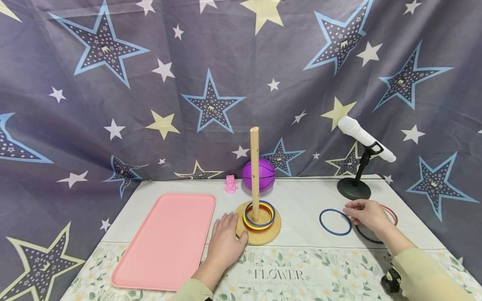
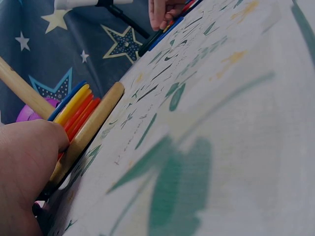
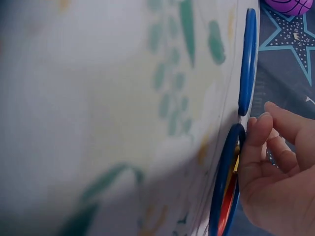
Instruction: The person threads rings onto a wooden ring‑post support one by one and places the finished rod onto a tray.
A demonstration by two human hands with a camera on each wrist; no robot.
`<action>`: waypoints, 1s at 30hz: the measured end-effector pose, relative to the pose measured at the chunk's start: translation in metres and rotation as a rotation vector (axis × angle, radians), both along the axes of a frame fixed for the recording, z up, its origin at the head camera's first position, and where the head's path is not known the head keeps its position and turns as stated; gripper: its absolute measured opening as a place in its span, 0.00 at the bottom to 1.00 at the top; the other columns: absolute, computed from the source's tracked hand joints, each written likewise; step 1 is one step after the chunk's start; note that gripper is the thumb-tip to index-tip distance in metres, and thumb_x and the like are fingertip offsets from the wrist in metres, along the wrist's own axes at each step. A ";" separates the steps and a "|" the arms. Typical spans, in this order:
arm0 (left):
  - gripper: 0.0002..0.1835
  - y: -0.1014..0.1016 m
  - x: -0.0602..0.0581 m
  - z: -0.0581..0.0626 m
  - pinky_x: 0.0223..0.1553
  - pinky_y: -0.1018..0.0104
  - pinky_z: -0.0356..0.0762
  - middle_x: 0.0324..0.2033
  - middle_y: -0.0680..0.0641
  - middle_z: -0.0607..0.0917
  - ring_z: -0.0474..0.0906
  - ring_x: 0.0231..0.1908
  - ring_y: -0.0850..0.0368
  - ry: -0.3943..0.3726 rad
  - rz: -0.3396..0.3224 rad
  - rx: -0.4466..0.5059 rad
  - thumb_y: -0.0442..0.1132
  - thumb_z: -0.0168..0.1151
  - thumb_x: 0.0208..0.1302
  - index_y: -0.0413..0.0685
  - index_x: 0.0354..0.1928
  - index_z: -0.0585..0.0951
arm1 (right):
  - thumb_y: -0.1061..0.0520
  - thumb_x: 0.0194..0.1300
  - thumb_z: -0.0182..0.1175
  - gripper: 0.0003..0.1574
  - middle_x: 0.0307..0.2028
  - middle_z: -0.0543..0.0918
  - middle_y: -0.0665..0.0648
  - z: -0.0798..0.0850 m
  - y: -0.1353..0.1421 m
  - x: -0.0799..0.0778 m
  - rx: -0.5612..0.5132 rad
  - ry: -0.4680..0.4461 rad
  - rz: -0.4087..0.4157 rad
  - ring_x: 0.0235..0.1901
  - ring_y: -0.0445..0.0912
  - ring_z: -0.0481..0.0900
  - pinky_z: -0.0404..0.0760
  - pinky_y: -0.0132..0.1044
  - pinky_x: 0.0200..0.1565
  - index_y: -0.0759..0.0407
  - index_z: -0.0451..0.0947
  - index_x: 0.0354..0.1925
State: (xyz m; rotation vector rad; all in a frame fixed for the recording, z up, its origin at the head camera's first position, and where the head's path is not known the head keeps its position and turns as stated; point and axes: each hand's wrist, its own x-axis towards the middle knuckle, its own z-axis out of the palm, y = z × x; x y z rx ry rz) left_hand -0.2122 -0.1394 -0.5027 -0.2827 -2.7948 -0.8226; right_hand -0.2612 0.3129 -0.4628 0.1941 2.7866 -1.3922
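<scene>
A wooden post (image 1: 255,167) stands upright on a round wooden base (image 1: 260,239), with blue, yellow and red-orange rings (image 2: 78,113) stacked loosely around its foot. My left hand (image 1: 227,242) lies beside the base, fingers extended, touching its left edge. To the right, my right hand (image 1: 367,215) hovers low over several rings, thumb and fingertips close together with no ring visible between them. Partly under it are a dark blue ring (image 1: 367,238) and a red ring (image 1: 393,215), with a bit of yellow showing in the right wrist view. A separate blue ring (image 3: 247,64) lies flat just left of that hand.
A pink tray (image 1: 165,242) occupies the table's left side. Behind the post sit a purple ball (image 1: 266,173) and a small pink toy (image 1: 230,184). At the back right, a white microphone (image 1: 365,136) leans on a black stand (image 1: 354,188). A star-patterned curtain (image 1: 226,50) hangs behind.
</scene>
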 end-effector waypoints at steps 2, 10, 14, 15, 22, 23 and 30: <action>0.37 0.000 0.000 0.000 0.83 0.34 0.50 0.76 0.29 0.74 0.63 0.80 0.31 0.000 -0.001 0.001 0.47 0.65 0.74 0.29 0.76 0.74 | 0.57 0.78 0.69 0.22 0.33 0.86 0.55 -0.001 0.001 -0.001 0.008 -0.005 -0.010 0.31 0.45 0.84 0.87 0.34 0.31 0.75 0.82 0.57; 0.37 0.000 0.001 0.001 0.83 0.33 0.51 0.76 0.29 0.74 0.64 0.80 0.30 0.002 -0.001 0.006 0.47 0.65 0.74 0.29 0.76 0.74 | 0.57 0.77 0.68 0.20 0.34 0.86 0.55 -0.002 0.000 0.000 0.048 0.004 0.024 0.32 0.45 0.84 0.88 0.34 0.32 0.74 0.83 0.56; 0.37 0.000 0.001 0.002 0.83 0.33 0.51 0.75 0.28 0.74 0.64 0.80 0.30 0.006 -0.003 0.007 0.46 0.65 0.74 0.28 0.76 0.74 | 0.56 0.76 0.70 0.20 0.34 0.86 0.55 0.002 -0.002 0.003 0.070 0.005 0.047 0.32 0.45 0.84 0.87 0.34 0.32 0.73 0.84 0.55; 0.37 0.000 0.001 0.002 0.83 0.33 0.51 0.75 0.28 0.74 0.64 0.80 0.30 0.006 -0.003 0.007 0.46 0.65 0.74 0.28 0.76 0.74 | 0.56 0.76 0.70 0.20 0.34 0.86 0.55 0.003 -0.002 0.003 0.075 0.006 0.051 0.31 0.45 0.84 0.87 0.34 0.32 0.73 0.84 0.54; 0.36 0.000 0.001 0.002 0.82 0.33 0.51 0.75 0.29 0.74 0.64 0.79 0.30 0.010 -0.004 0.010 0.46 0.65 0.74 0.29 0.76 0.74 | 0.57 0.74 0.71 0.18 0.32 0.86 0.54 0.002 -0.004 0.003 0.102 -0.002 0.058 0.31 0.46 0.84 0.86 0.35 0.32 0.71 0.85 0.53; 0.36 0.000 0.001 0.002 0.82 0.33 0.51 0.75 0.29 0.74 0.64 0.79 0.30 0.010 -0.003 0.009 0.46 0.65 0.74 0.29 0.76 0.74 | 0.57 0.74 0.71 0.18 0.32 0.86 0.54 0.001 -0.004 0.002 0.109 -0.005 0.059 0.31 0.46 0.84 0.86 0.36 0.32 0.70 0.85 0.53; 0.37 0.000 0.001 0.003 0.82 0.33 0.52 0.75 0.29 0.74 0.64 0.79 0.30 0.010 -0.003 0.009 0.46 0.66 0.73 0.29 0.76 0.74 | 0.58 0.72 0.72 0.15 0.32 0.86 0.54 0.000 -0.006 -0.003 0.193 -0.010 0.063 0.30 0.46 0.83 0.83 0.40 0.32 0.68 0.87 0.49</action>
